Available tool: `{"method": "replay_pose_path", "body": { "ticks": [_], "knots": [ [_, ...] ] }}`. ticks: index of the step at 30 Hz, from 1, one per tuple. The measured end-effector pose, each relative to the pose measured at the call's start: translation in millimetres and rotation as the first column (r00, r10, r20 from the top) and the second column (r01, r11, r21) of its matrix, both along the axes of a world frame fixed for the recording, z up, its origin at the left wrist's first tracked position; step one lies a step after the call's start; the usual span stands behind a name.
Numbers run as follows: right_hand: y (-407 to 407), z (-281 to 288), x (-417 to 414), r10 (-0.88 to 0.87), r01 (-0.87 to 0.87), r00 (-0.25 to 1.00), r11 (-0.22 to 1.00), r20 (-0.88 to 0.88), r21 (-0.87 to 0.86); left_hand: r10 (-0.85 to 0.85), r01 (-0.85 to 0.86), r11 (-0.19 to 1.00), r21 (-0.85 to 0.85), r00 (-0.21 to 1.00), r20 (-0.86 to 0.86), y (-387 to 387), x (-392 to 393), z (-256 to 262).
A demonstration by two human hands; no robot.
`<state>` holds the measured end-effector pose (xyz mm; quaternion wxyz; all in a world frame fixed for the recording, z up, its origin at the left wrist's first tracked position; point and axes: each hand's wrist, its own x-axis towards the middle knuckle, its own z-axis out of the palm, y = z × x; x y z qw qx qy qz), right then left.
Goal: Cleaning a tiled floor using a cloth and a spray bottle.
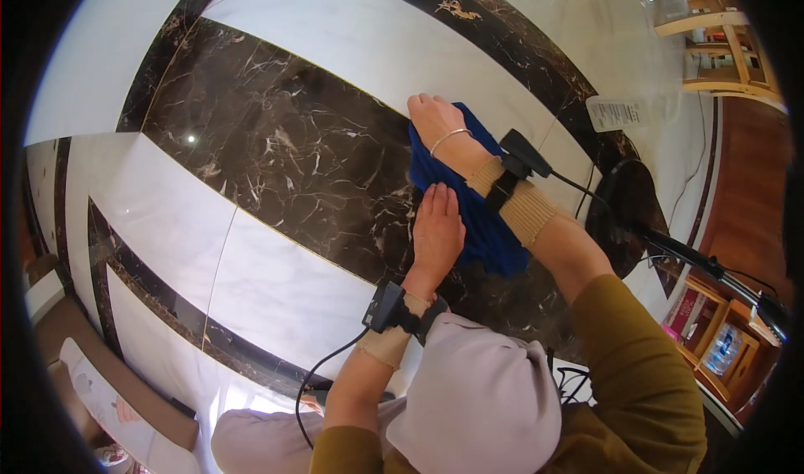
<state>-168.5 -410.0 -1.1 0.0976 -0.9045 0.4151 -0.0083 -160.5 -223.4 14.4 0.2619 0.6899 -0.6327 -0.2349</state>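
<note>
A dark blue cloth (pixel 496 235) lies bunched on the dark brown marble floor band (pixel 270 141). On its upper end rests my right hand (pixel 440 125), a bracelet at the wrist, its fingers bent down over the cloth. Lower down, my left hand (pixel 440 229) lies palm down at the cloth's left edge, its fingers extended close together. My left palm's underside is hidden. Both wrists carry beige knit cuffs and strapped black devices with cables.
To the right stand a translucent plastic jug (pixel 619 113) with a label and a round black stand base (pixel 628 204) with a pole. Farther right are wooden chairs (pixel 710 22) and a wooden crate or shelf (pixel 710 329) holding plastic bottles. A cable (pixel 314 373) hangs by my left forearm.
</note>
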Motion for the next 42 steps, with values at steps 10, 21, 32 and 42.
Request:
{"method": "replay_pose_path", "body": {
  "ticks": [10,21,32,42],
  "knots": [
    [89,5,-238,-0.178,0.207,0.950,0.974,-0.258,0.092,-0.509,0.517,0.855,-0.046,0.817,-0.271,60,-101,-10],
    [59,-5,-148,-0.039,0.019,0.980,0.995,-0.195,-0.103,-0.303,0.294,0.952,-0.083,0.942,-0.146,51,-64,-10],
    [35,-11,-67,-0.092,0.090,0.995,0.994,0.032,0.055,-0.030,0.030,1.000,-0.007,1.000,0.006,24,-9,-1],
    [3,-3,1,0.067,-0.074,0.993,0.995,-0.100,-0.069,0.070,-0.076,0.996,0.050,0.990,0.120,13,25,-4]
  ]
}}
